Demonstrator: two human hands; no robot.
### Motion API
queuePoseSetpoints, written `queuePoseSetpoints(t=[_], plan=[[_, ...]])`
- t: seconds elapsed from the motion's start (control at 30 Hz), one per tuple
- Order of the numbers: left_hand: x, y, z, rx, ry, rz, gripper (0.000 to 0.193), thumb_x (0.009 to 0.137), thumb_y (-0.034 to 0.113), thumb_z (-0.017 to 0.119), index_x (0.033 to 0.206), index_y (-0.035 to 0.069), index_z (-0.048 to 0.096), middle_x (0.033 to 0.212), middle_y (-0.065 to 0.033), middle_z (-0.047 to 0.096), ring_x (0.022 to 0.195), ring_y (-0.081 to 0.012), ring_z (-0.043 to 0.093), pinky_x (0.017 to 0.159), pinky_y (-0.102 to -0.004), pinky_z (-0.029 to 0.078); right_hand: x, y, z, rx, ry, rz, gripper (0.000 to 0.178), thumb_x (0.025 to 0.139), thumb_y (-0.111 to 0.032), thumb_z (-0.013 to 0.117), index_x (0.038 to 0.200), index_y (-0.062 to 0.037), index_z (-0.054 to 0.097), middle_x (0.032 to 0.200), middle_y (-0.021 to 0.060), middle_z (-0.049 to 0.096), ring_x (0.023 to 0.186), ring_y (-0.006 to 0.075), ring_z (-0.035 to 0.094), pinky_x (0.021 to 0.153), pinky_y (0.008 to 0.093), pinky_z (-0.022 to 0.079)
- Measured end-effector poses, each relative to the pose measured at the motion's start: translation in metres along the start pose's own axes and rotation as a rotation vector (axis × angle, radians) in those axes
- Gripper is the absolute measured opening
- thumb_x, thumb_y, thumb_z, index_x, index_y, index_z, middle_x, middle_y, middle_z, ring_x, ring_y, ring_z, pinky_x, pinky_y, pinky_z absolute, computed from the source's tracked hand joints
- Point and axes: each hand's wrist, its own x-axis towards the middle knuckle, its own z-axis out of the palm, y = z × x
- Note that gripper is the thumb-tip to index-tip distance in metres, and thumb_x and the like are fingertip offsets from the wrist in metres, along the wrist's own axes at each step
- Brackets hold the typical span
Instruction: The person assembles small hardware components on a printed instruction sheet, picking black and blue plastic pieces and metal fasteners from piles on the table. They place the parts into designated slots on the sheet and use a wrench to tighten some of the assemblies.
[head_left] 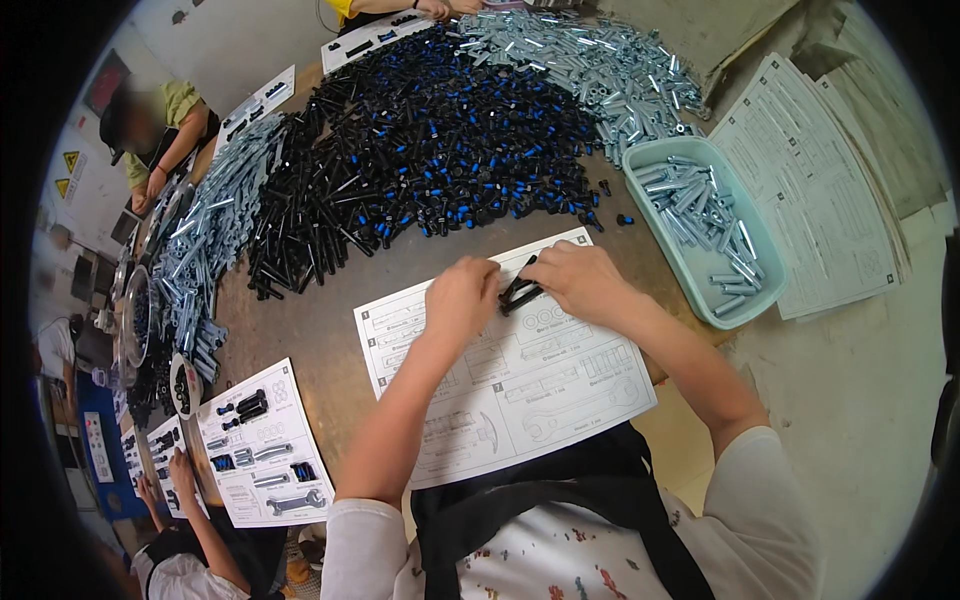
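Both my hands are over a white printed sheet [470,430] with line drawings of hardware, lying at the table's near edge. Several long black bolts [520,296] lie at a slant between them near the sheet's top. My right hand [580,283] has its fingertips closed on the bolts' right ends. From the other side, my left hand [463,300] curls its fingers against the left ends; its fingertips are partly hidden.
A large pile of black bolts, some blue-tipped [430,140], fills the table's far side, with silver metal tubes [600,70] behind. A pale green bin [707,313] of silver tubes stands right, beside stacked printed sheets [810,190]. At left are silver wrenches [205,245], a loaded sheet [265,450] and co-workers.
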Motion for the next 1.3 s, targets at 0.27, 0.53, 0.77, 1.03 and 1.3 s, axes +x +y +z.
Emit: queuePoseSetpoints(t=[0.27,0.53,0.77,1.03,1.3], plan=[[-0.031,0.012,0.016,-0.050,0.005,-0.071,0.039,0.079,0.021,0.076,0.112,0.004,0.064,0.100,-0.0124,0.063,0.081,-0.0308,0.066,0.070,-0.0406,0.054,0.038,0.003,0.000,-0.004,-0.069,0.109,0.024,0.086,-0.014,0.063,0.110,-0.0136,0.065,0.092,0.0048,0.064,0.087,0.0270,0.064,0.074,0.0384,0.051],[-0.035,0.010,0.018,-0.092,0.119,-0.129,0.042,0.077,0.015,0.077,0.114,0.004,0.059,0.104,-0.0122,0.061,0.072,-0.0268,0.066,0.065,-0.0382,0.053,0.031,0.017,0.028,0.367,-0.188,0.057,0.016,0.086,-0.010,0.060,0.096,-0.0090,0.072,0.093,0.0062,0.067,0.095,0.0268,0.062,0.081,0.0403,0.050],[-0.030,0.008,0.019,-0.105,0.090,0.003,0.057,0.077,0.022,0.079,0.126,0.002,0.056,0.115,-0.0127,0.060,0.079,-0.0304,0.066,0.070,-0.0382,0.054,0.006,0.003,0.014,0.276,0.088,0.270,0.030,0.089,-0.008,0.059,0.118,-0.0054,0.063,0.114,0.0112,0.065,0.111,0.0311,0.058,0.091,0.0419,0.049],[-0.019,0.008,0.023,-0.129,0.079,0.038,0.045,0.079,0.025,0.077,0.116,0.002,0.064,0.111,-0.0117,0.062,0.083,-0.0306,0.067,0.071,-0.0379,0.054,-0.035,-0.034,0.029,0.231,-0.026,0.459,0.075,0.090,-0.014,0.061,0.150,0.0058,0.020,0.147,0.0314,0.036,0.138,0.0441,0.034,0.116,0.0475,0.026],[-0.016,0.006,0.023,-0.163,0.072,0.026,0.042,0.077,0.022,0.078,0.112,0.002,0.066,0.107,-0.0099,0.063,0.084,-0.0300,0.067,0.072,-0.0381,0.055,-0.032,-0.015,0.028,0.338,0.068,0.439,0.077,0.084,-0.011,0.068,0.150,-0.0025,0.029,0.139,0.0261,0.048,0.128,0.0411,0.047,0.107,0.0453,0.039]])
